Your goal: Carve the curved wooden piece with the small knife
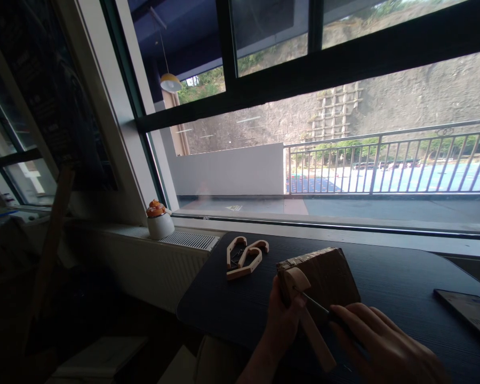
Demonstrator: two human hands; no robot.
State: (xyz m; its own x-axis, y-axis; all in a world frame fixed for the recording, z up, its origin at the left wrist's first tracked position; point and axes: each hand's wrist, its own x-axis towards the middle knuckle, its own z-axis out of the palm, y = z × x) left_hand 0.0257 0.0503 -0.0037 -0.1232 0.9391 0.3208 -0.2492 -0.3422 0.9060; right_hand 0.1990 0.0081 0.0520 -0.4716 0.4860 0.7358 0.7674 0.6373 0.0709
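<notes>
My left hand (280,320) is closed around a pale wooden hook (317,341) with a curved top, pressing it against a brown block (334,274) with a rough, light upper edge. Whether the block is wood or cardboard I cannot tell. In my right hand (384,341) is a screwdriver (318,306), its handle mostly covered by the fingers. Its thin shaft points left, and the tip meets a dark spot just below the hook's curve. Several similar wooden hooks (246,261) lie on the dark table beyond my left hand, with small dark screws (235,258) among them.
The dark table (400,272) stands against the window sill. A flat dark tablet-like object (468,314) lies at its right. On the radiator (194,240) to the left sits a white jar (160,226) with an orange top. A large window is ahead.
</notes>
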